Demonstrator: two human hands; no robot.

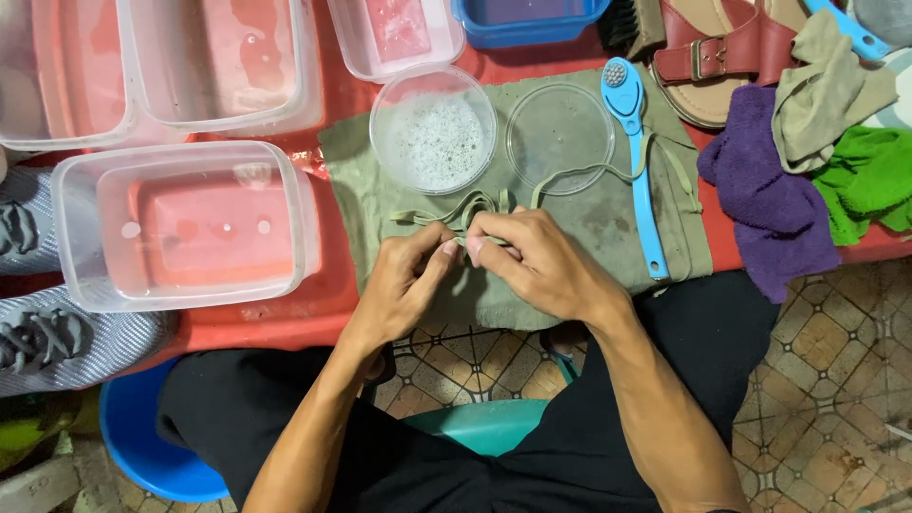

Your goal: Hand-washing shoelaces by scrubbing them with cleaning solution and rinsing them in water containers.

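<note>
Laces (475, 211), olive, lie bunched at frame centre on the olive cloth (608, 223). Left hand (404, 285) and right hand (532, 261) both pinch one strand, fingertips meeting. Risk, imo: the loose loop runs toward the blue brush (638, 161) at centre-right; a hard tug could snag it or tighten the tangle. The foamy round tub (432, 128) sits just above the hands, so a jerk of the cloth could slop it.

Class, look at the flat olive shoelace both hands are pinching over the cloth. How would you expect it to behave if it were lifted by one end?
The shoelace would probably hang limp: it already lies in loose loops across the olive cloth. It looks thin and flat, so likely very light. Pinched between the left hand and right hand, it seems easy to grip, not slippery.
</note>
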